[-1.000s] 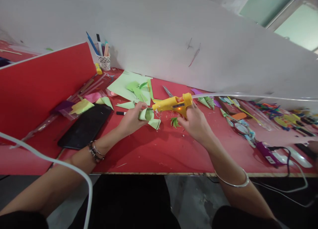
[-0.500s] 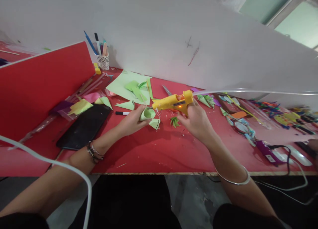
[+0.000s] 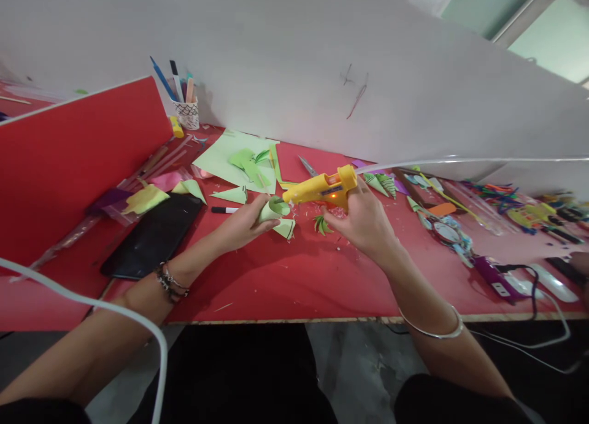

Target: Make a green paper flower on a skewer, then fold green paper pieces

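My left hand (image 3: 243, 224) pinches a rolled light green paper cone (image 3: 272, 209), its open end facing right. My right hand (image 3: 365, 218) is wrapped round the handle of a yellow glue gun (image 3: 322, 188), whose small light glows orange. The gun's nozzle is at the mouth of the cone; whether it touches the paper I cannot tell. Below the cone lies another green paper piece with dark lines (image 3: 285, 228). A small leafy green cutout (image 3: 323, 224) rests under the gun. A black-capped marker (image 3: 224, 210) and a pointed green piece (image 3: 232, 194) lie left of the cone.
Green sheets (image 3: 221, 157) and scissors (image 3: 307, 165) lie behind my hands. On the left are a black phone-like slab (image 3: 154, 237), a red board (image 3: 83, 160) and a pen cup (image 3: 187, 114). At right lie a purple power strip (image 3: 497, 280) and craft supplies. A white cable crosses my left forearm.
The view has shifted slightly, moving most things a little left. The cone's mouth and the gun's nozzle have drawn slightly closer together. Both hands keep their holds.
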`<state>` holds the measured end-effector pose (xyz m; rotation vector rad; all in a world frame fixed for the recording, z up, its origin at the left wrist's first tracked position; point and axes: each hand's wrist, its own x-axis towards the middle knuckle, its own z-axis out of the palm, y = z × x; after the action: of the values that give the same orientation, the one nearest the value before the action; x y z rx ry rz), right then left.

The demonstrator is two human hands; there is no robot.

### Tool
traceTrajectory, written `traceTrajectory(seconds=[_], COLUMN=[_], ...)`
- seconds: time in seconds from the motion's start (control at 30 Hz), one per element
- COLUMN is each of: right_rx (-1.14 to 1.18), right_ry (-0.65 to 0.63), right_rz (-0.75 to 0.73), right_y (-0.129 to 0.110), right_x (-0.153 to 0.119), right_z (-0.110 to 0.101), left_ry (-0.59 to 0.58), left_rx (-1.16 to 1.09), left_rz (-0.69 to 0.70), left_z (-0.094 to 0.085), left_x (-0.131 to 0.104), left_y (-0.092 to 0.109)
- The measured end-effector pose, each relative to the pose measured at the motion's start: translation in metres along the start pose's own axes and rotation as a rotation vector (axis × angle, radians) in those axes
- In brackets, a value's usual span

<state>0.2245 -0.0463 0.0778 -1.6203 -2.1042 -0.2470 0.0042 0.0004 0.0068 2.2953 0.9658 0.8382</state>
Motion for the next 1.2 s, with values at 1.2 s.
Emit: traceTrajectory(seconds=[1.2], right_rx=[-0.04], right_ry=[-0.133], right_rz=[-0.034], right_y=[-0.001], right_x=[-0.003], right_z=[-0.011], left_ry=[0.093], left_rx=[0.047], left_rz=[-0.05], left_z=[-0.01], left_x=[0.002], left_y=[0.005])
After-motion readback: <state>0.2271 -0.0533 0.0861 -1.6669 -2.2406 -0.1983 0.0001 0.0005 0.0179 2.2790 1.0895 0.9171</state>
